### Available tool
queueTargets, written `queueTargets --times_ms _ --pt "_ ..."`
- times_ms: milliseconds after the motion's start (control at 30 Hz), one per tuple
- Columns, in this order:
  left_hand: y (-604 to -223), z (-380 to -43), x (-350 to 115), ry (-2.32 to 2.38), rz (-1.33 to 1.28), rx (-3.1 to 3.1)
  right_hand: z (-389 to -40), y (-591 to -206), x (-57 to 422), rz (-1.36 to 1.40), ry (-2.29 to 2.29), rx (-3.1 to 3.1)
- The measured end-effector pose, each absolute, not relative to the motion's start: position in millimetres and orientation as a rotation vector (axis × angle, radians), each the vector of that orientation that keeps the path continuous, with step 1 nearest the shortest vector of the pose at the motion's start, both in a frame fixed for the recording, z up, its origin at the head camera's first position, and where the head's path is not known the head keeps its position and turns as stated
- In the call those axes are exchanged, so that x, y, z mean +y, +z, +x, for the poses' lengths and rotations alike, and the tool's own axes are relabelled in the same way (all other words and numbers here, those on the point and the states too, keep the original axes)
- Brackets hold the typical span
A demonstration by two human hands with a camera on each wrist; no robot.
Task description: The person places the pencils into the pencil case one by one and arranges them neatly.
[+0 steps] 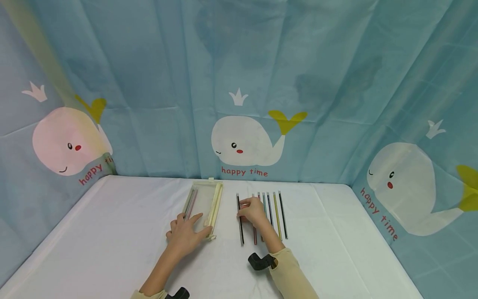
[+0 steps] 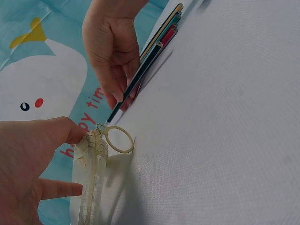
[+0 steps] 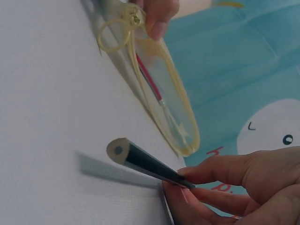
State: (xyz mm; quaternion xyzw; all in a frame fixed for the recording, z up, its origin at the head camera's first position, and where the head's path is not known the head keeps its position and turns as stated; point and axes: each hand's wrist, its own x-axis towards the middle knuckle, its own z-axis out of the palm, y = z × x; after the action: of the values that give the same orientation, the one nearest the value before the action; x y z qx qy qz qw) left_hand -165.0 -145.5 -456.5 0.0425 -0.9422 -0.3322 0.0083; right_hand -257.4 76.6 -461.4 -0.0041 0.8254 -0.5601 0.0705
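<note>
My left hand (image 1: 184, 236) lies across the near part of a see-through, cream-edged zip pencil case (image 1: 215, 199), fingers spread. Its thumb presses beside the zip end, where a round pull ring (image 2: 120, 139) hangs. Inside the case, a few thin pencils (image 1: 192, 203) lie along the left side. To the right of the case, my right hand (image 1: 254, 209) pinches a dark pencil (image 3: 150, 164) between thumb and fingers. The flat unsharpened end of that pencil points toward the right wrist camera. The case gapes along its zip in the right wrist view.
Several pencils of different colours, among them a yellow one (image 1: 276, 211) and a black one (image 1: 283, 214), lie in a row right of the held pencil, partly under my right hand. A white cloth (image 1: 336, 249) covers the table. Behind it hangs a blue whale-print curtain (image 1: 168, 137).
</note>
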Motion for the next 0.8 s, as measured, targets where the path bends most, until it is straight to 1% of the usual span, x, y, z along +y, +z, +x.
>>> queueTargets --times_ms 133,433,800 --pt "-456.1 -165.1 -145.3 -1.029 0.137 -2.954 -257.5 -460.3 77.5 -0.028 -1.708 2.446" --pt "-458.0 -166.4 -145.7 -1.016 0.131 -2.951 -261.2 -459.7 76.1 0.057 -1.816 2.259" --pt "-459.2 -166.2 -144.7 -0.99 0.127 -2.948 -264.3 -459.8 75.6 0.089 -1.874 2.136"
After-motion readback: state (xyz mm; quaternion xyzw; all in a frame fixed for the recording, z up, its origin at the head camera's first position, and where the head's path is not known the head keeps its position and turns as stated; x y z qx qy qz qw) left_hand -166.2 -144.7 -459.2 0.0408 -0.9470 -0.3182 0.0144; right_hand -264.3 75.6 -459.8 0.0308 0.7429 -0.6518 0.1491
